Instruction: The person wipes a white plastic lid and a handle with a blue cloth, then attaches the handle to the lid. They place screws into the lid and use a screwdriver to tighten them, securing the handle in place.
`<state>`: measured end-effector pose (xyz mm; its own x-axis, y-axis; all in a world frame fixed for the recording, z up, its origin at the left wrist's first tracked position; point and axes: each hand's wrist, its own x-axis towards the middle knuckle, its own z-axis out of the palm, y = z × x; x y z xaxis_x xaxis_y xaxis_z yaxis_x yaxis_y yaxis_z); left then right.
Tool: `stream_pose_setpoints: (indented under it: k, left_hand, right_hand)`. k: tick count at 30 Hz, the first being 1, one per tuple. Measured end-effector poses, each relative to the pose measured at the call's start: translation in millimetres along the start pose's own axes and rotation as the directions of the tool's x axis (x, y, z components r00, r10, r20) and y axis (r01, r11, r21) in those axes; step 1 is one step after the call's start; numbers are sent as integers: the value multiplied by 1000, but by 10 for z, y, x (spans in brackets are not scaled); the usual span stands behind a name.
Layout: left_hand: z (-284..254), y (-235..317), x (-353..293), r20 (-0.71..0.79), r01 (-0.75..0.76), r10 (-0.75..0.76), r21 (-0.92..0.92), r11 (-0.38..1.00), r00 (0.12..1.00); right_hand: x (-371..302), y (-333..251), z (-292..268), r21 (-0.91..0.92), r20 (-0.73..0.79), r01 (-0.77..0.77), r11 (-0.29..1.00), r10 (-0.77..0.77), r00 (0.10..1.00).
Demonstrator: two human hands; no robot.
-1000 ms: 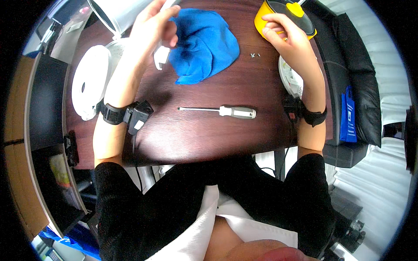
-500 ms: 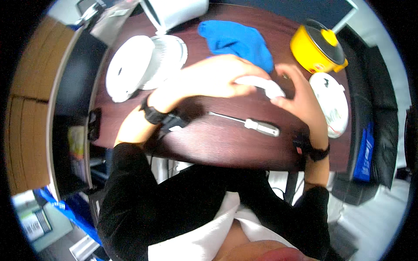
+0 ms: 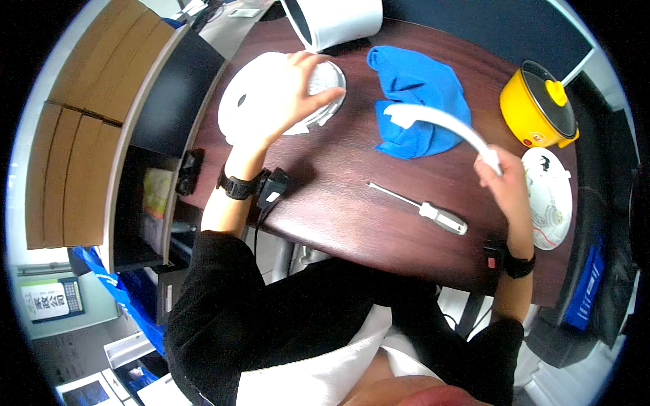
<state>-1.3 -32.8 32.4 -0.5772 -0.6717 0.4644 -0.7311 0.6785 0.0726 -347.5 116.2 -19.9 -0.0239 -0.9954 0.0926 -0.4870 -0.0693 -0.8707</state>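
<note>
The right hand (image 3: 506,183) grips the curved white handle (image 3: 447,121) by one end while the left hand (image 3: 291,100) spreads over the white disc (image 3: 252,81), contact unclear.

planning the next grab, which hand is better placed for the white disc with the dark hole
Probably the left hand: it is open over the white disc, while the right hand, farther away, grips a curved white piece.

Bright, glare on table (image 3: 315,215), curved edges
</note>
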Motion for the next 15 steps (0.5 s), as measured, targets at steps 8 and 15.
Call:
stream_pose_setpoints:
  k: [8, 15]
  left_hand:
    - [221, -512, -417, 282, 244, -282, 161, 956, 917]
    - [427, -760, -442, 104, 275, -274, 2, 961, 956]
  right_hand:
    - [37, -36, 47, 670, -61, -3, 743, 58, 996]
    - [41, 37, -10, 709, -20, 57, 703, -60, 998]
